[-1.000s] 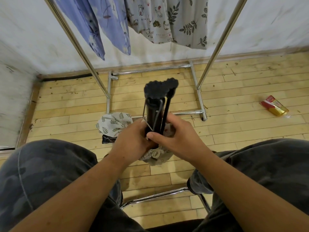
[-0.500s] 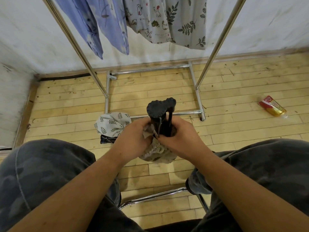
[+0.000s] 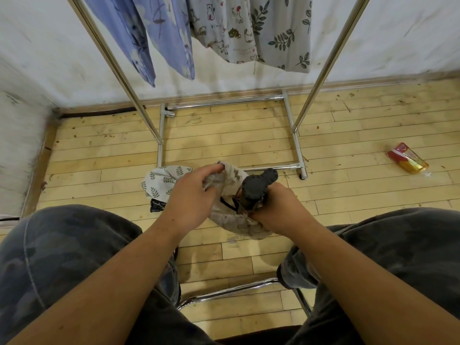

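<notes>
left hand gripping pouch, leaf-print cloth beside it, rack base beyond

I am facing a chrome clothes rack that is standing on a pale wooden plank floor, close against a scuffed white wall. A blue cloth and a grey printed cloth are hanging from the rack, side by side. Behind the rack's base a wooden skirting board is running along the wall. Right of the rack a red and gold packet is lying on the planks. Soft, even light is falling over everything.
</notes>
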Motion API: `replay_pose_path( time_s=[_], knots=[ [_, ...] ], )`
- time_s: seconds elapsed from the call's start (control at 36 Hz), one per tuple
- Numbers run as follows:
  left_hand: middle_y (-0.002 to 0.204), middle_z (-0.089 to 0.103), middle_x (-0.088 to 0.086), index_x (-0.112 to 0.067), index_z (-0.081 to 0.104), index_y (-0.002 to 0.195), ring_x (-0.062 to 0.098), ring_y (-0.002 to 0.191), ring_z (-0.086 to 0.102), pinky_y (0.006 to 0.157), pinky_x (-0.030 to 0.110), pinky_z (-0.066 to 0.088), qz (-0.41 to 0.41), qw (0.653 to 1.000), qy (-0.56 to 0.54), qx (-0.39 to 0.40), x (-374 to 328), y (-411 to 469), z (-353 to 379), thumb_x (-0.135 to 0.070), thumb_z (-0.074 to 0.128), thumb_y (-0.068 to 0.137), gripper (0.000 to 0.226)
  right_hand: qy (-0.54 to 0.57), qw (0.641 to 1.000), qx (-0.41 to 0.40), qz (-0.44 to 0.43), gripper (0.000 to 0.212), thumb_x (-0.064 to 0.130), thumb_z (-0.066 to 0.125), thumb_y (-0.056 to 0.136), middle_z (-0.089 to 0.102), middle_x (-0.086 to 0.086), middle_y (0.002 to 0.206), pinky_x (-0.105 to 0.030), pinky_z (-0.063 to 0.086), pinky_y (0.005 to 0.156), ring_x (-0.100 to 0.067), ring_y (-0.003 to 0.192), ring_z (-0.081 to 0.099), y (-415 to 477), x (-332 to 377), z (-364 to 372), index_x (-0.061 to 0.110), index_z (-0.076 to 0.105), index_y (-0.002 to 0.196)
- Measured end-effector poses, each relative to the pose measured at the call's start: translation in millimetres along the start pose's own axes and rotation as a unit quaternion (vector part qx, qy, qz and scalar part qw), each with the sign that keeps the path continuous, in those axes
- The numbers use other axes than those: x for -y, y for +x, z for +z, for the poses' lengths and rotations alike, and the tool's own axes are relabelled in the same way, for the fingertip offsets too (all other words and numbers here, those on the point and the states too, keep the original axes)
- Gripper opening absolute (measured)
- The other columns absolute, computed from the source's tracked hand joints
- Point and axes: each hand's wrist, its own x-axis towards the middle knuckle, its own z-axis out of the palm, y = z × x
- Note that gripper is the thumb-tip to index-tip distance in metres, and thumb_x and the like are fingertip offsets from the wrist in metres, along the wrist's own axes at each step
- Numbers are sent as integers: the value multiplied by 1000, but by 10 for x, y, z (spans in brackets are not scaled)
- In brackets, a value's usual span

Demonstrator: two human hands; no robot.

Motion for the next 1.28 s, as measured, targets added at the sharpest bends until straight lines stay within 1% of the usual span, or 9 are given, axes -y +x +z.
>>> replay_pose_path(
  time_s=[0.06,0.22,0.42,0.53,0.75,0.94,1.08,1.22,1.28],
  knots=[
    [135,63,-17,-32,60,143,-6,117,56,91,-4,36,-2,1000,-9,6,-10,-4,5,-2,56,96,56,-40,999,7,4,19,21,61,95,70,-4,89,-28,50,72,-25,87,64,-5,-5,1,11,72,108],
    [136,62,-20,-37,57,145,-4,118,57,93,5,41,2,1000,-17,17,-35,-23,10,-9,57,97,55,-49,999,-8,17,8,19,66,91,56,11,68,-14,35,55,-18,74,56,21,-27,8,20,64,84],
    [136,61,-19,-36,51,149,-3,113,60,88,4,44,-7,1000,-4,25,-42,-28,-2,-13,59,97,57,8,1000,-17,18,21,21,70,89,75,-2,96,-36,57,83,-22,90,67,51,-40,2,18,75,109],
    [124,64,-29,-40,59,142,-10,112,61,100,26,54,-9,998,-61,33,-87,-39,-24,-13,62,96,53,-76,997,1,21,24,26,60,98,69,-3,100,-27,48,77,-20,88,60,70,-80,38,16,69,118],
    [126,64,-30,-46,60,139,-7,105,67,87,24,57,-15,993,-102,59,-92,-68,-16,-16,65,95,54,-109,994,5,22,26,27,59,98,71,-3,104,-23,40,73,-16,83,55,48,-91,52,17,68,120],
    [128,65,-24,-44,59,140,-7,98,67,75,14,56,-23,996,-83,35,-46,-33,-15,-13,63,96,53,21,999,-36,-14,46,13,69,93,66,7,132,-10,40,94,-13,119,61,8,-60,-4,29,63,137],
    [131,63,-22,-45,58,138,-5,91,67,72,15,57,-25,997,-68,26,-27,-24,-23,-11,63,95,55,54,997,-49,-25,58,6,74,89,61,6,138,-17,46,104,-7,117,56,5,-82,17,34,60,138],
    [128,64,-22,-53,61,126,24,90,73,73,39,62,-28,997,-59,38,-24,-26,-8,-18,68,95,48,103,994,-34,16,62,2,64,95,60,1,135,-22,49,91,-14,116,58,34,-64,15,31,48,147],
    [128,62,-24,-52,62,124,7,94,72,70,26,61,-21,997,-58,48,-20,-33,-1,-20,69,95,44,133,990,-27,29,64,9,66,96,58,3,132,-25,50,92,-14,114,58,30,-28,4,27,43,153]
  ],
)
